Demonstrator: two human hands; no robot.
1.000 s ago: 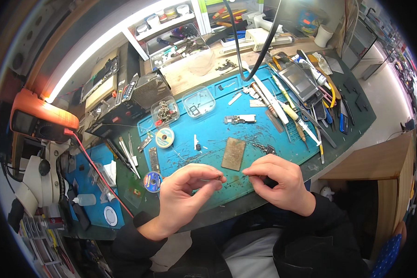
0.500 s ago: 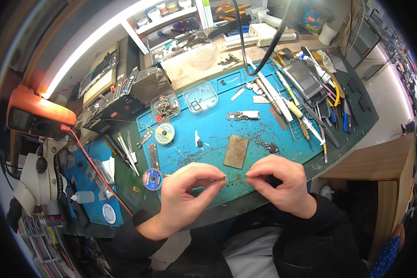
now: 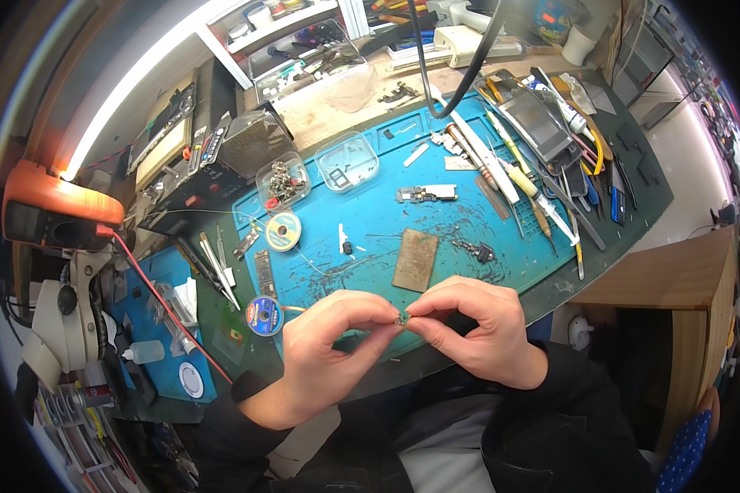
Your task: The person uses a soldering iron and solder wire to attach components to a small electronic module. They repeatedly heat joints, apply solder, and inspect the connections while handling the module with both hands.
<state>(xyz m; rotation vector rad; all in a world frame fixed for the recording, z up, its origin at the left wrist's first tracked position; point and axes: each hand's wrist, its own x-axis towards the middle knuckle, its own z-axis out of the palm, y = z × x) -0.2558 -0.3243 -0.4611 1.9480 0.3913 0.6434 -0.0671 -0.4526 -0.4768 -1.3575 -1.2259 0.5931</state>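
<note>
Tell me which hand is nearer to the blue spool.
Left. The left hand is just to the right of the blue spool; the right hand is farther right, beyond the left hand.

On the table (image 3: 617,237), a mat (image 3: 370,214) is spread across the middle of the frame. At lower centre, a small piece (image 3: 403,318) is held between the left hand (image 3: 337,337) and the right hand (image 3: 473,333). Just behind them a plate (image 3: 415,260) is laid, and behind that a circuit board (image 3: 427,193). At centre left, a front spool (image 3: 265,315) and a rear spool (image 3: 283,232) are placed. Tools (image 3: 485,158) are heaped at upper right.
</note>
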